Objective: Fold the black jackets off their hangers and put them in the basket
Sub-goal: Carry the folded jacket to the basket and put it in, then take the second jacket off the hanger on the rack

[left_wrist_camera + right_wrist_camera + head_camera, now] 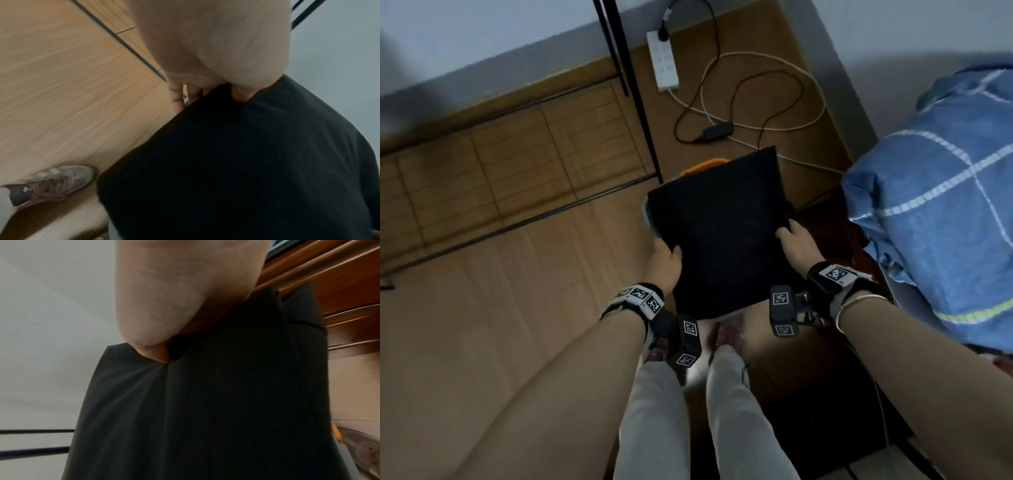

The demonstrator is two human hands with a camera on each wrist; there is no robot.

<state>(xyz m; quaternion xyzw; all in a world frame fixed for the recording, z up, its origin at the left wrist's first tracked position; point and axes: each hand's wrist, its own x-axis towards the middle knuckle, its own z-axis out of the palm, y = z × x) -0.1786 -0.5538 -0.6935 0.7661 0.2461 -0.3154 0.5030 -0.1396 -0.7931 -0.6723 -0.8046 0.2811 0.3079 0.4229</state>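
A folded black jacket (719, 233) forms a flat rectangle held level above the floor in the head view. My left hand (666, 262) grips its left edge, thumb on top and fingers underneath. My right hand (796, 238) grips the right edge the same way. In the left wrist view the jacket (236, 162) fills the lower right, with my thumb pressed on the cloth. The right wrist view shows the jacket (205, 402) pinched under my thumb. An orange-rimmed basket (705, 164) peeks out beyond the jacket's far edge, mostly hidden by it.
A black garment rack (633, 92) stands at the back left on the wooden floor. A white power strip (662, 60) and looping cables (756, 99) lie behind the basket. A bed with a blue checked cover (945, 192) is at the right. My legs and shoes (51, 183) are below.
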